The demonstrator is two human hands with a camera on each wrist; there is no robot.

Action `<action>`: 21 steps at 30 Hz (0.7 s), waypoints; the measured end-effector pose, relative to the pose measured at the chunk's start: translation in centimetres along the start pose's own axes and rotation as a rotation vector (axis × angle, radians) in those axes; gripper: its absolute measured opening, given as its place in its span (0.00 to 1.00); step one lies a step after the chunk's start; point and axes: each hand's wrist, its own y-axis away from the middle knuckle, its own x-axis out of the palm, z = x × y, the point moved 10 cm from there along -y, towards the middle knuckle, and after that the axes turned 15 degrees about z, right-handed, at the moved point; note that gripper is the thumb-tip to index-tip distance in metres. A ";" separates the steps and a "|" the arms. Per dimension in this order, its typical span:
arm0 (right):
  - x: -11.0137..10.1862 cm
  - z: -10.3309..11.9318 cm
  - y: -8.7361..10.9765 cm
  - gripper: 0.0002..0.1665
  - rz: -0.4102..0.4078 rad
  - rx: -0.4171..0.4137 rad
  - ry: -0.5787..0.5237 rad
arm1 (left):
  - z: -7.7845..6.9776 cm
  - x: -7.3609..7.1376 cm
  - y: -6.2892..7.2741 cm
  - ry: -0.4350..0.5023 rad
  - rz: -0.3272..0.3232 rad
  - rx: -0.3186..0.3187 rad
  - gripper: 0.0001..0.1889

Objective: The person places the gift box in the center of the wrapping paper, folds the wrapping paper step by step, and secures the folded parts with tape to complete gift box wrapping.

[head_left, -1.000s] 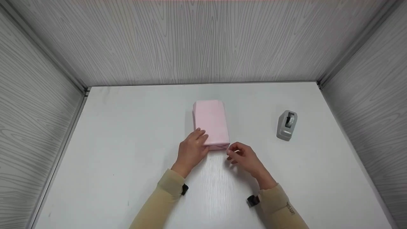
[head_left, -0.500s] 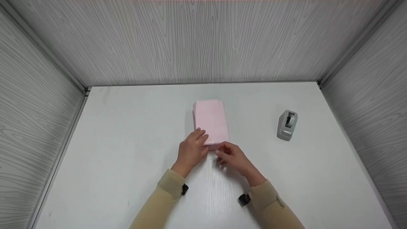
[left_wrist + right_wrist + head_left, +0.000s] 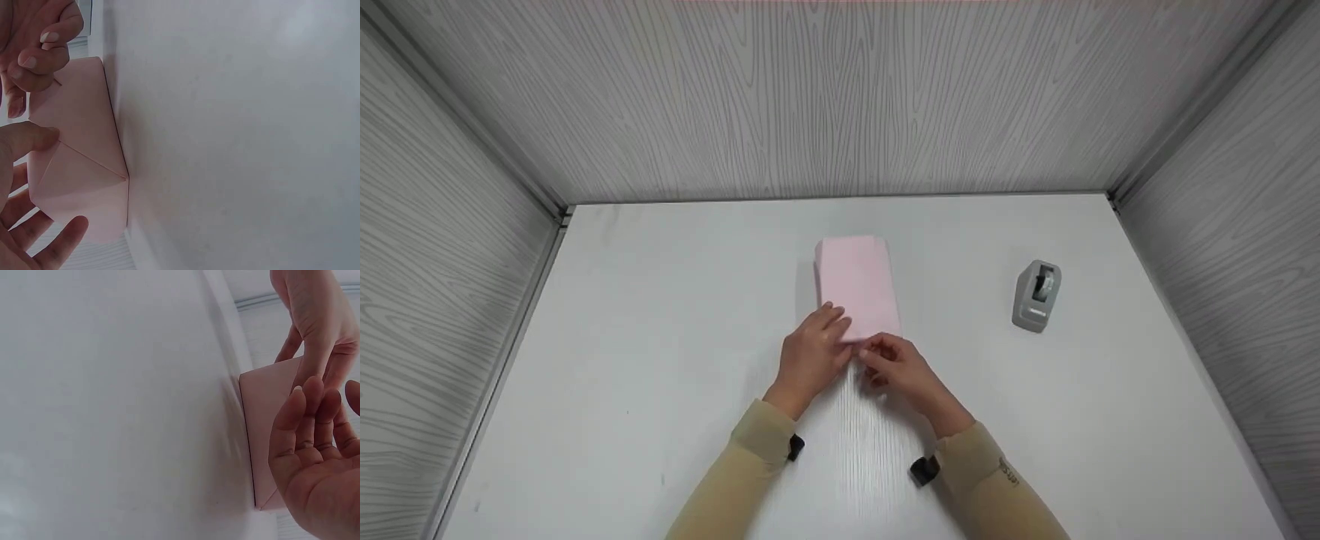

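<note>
A pink paper-wrapped box lies on the white table with its near end toward me. My left hand holds the box at its near left corner, fingers over the top and side. In the left wrist view its thumb presses on the folded paper at the box's end. My right hand is at that same end, close beside the left thumb. Its fingers are loosely bent, fingertips right at the paper; in the right wrist view the thumb shows apart from the nearest fingertips. The right hand covers part of the folded end.
A grey tape dispenser with a roll of tape stands to the right on the white table. Grey wood-grain panels rise behind the table and on both sides.
My right hand has moved left along the near end of the box, from its right corner to beside the left thumb. The left hand and the box have stayed in place.
</note>
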 end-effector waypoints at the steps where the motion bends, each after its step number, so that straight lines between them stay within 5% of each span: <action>1: 0.0 0.0 0.0 0.15 -0.009 0.000 0.002 | 0.0 0.0 0.0 -0.001 0.003 -0.002 0.20; 9: -0.5 -0.3 0.0 0.13 -0.118 0.026 -0.020 | 0.0 -0.2 0.0 0.006 -0.017 0.008 0.19; 21: -1.2 0.2 0.2 0.14 -0.330 0.054 0.121 | -0.1 -0.1 0.1 0.002 -0.019 0.014 0.20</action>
